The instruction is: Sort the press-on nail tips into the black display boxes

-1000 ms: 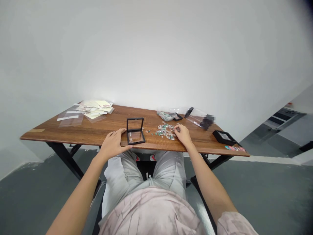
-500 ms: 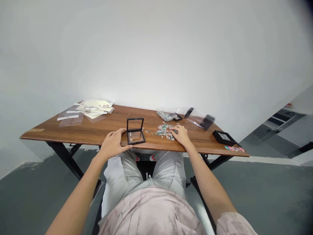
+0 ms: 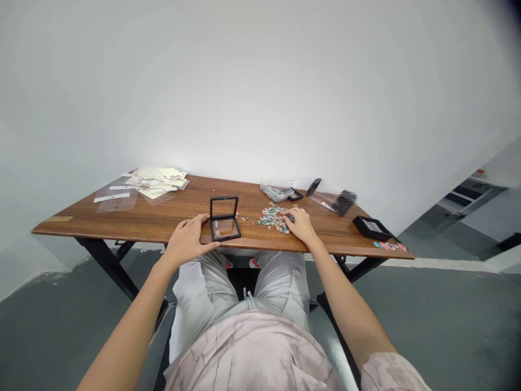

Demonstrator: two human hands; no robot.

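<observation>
Seated work at a wooden counter, seen from above. A small black hinged case is stood open at the near edge, left of centre, its base laid flat and its lid raised at the far side, presumably so that the inside is left within reach. The left hand is spread open beside it, fingertips at the left side and thumb at the near corner, apparently so that the case is kept from sliding; nothing is gripped by it. The right hand is lowered, fingers bent, onto the right side of a loose heap of clear and green stones; whether a stone is pinched cannot be told. The heap is spread just right of the case, probably so that single pieces can be picked out. Beyond it a clear bag of stones is set; papers are piled far left, and a black tray is placed at right
</observation>
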